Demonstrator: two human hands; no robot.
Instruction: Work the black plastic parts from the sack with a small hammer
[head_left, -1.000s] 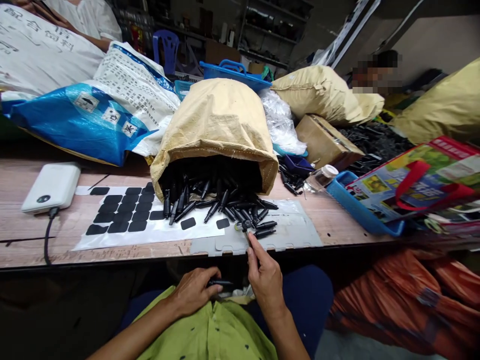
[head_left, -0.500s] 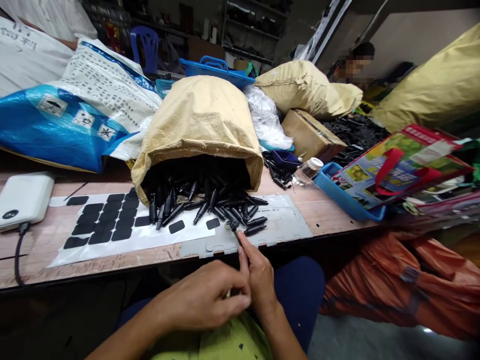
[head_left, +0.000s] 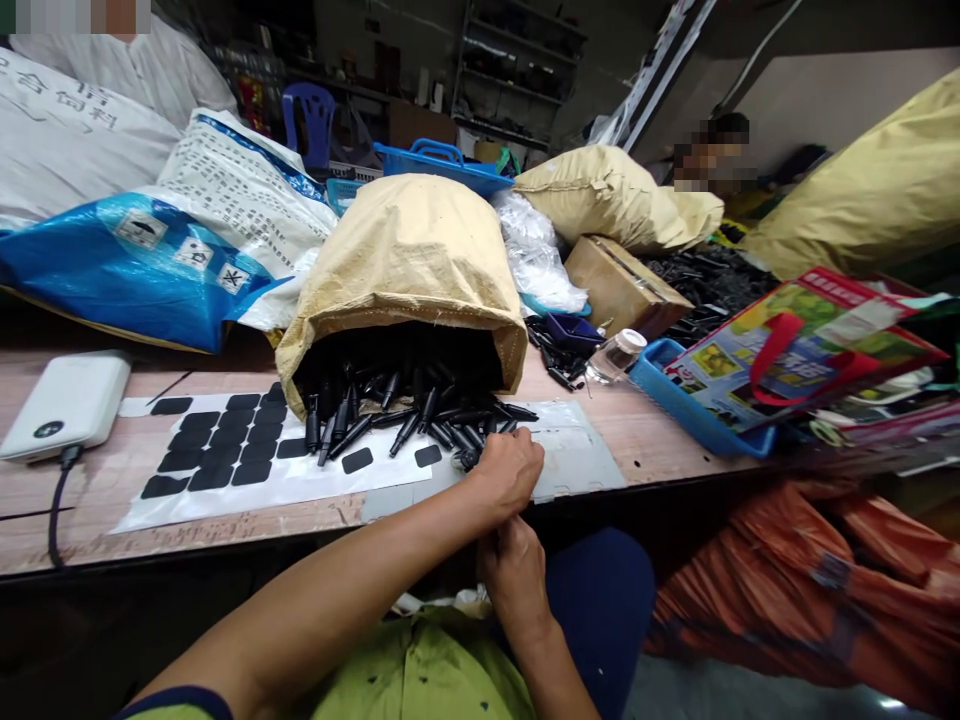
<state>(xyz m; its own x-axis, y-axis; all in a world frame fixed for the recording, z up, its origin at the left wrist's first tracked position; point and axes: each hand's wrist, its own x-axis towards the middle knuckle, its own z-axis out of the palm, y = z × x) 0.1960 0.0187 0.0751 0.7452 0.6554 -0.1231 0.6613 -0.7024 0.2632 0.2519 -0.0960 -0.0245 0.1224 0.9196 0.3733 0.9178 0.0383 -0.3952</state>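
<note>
Reaching into spilled black plastic pen-shaped parts [head_left: 420, 415] at tan woven sack [head_left: 409, 265].
Left hand [head_left: 508, 470] grip curled over parts, contents hidden; right hand [head_left: 516, 578] grip unclear, below surface [head_left: 660, 430].

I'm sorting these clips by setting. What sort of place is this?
Probably a small assembly workshop. A tan sack spills black pen-like parts onto a wooden workbench, a sheet of black adhesive pads lies beside them, and storage shelves stand behind.

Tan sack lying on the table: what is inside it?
The tan sack holds black pen-like parts spilling from its mouth; the left hand rests on them. How far back they fill is hidden.
</note>
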